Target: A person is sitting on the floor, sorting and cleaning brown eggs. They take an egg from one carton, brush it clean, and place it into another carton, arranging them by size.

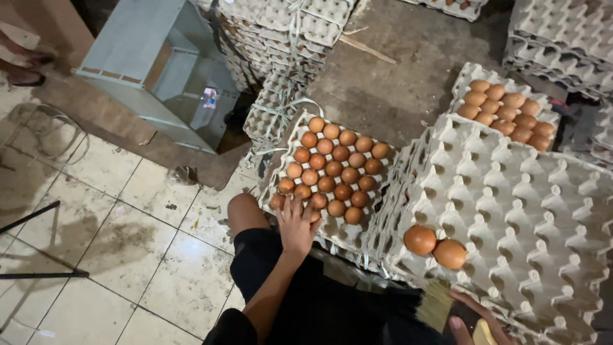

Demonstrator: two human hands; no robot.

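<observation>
The left hand [297, 225] lies fingers spread on the near edge of a grey moulded-pulp egg tray full of brown eggs [332, 169]; its grip is apart, resting on the eggs at the tray's 6 o'clock, clamped on none. The tray's long axis runs from 7 toward 1 o'clock, tilted on a stack, probably why the hand steadies it. The right hand [476, 319], at 5 o'clock in view, has its grip closed on a straw-bristled brush [436, 305], bristles pointing to 11 o'clock. Just beyond, two loose brown eggs [435, 246] sit touching in an otherwise empty grey pulp tray [517, 211].
</observation>
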